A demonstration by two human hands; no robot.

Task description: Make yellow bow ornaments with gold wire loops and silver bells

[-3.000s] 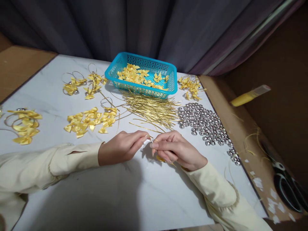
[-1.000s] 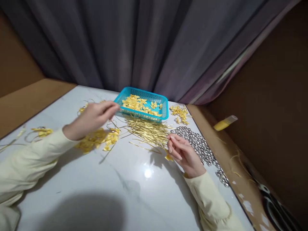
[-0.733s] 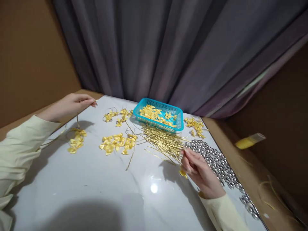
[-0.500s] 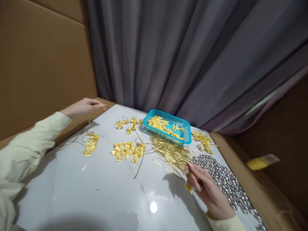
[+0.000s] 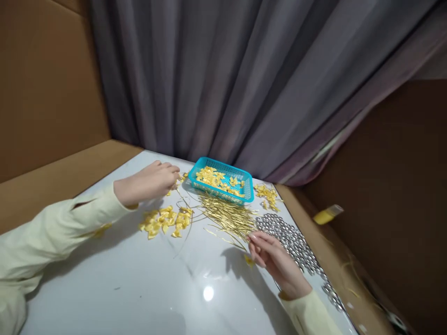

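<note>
My left hand (image 5: 155,180) reaches over the back left of the white table, above a few yellow ribbon bows. Its fingers are bent down and closed, and the tips are hidden, so what they hold cannot be made out. My right hand (image 5: 270,258) is raised at the near end of a bundle of gold cords (image 5: 226,214). Thumb and forefinger are pinched together; anything between them is too small to tell. Just below those fingers a yellow bow (image 5: 248,259) shows, partly covered. A cluster of yellow bows (image 5: 164,221) lies at the middle left, thin cords beside it.
A blue basket (image 5: 249,188) with yellow bows stands at the back. Right of it is another bow pile (image 5: 267,195). Many silver beads (image 5: 289,239) spread along the right edge. A grey curtain (image 5: 209,83) hangs behind; cardboard (image 5: 45,93) walls both sides.
My left hand has swung right from the far left edge to the bows beside the basket. My right hand keeps its pinch near the cords. The whole view has shifted.
</note>
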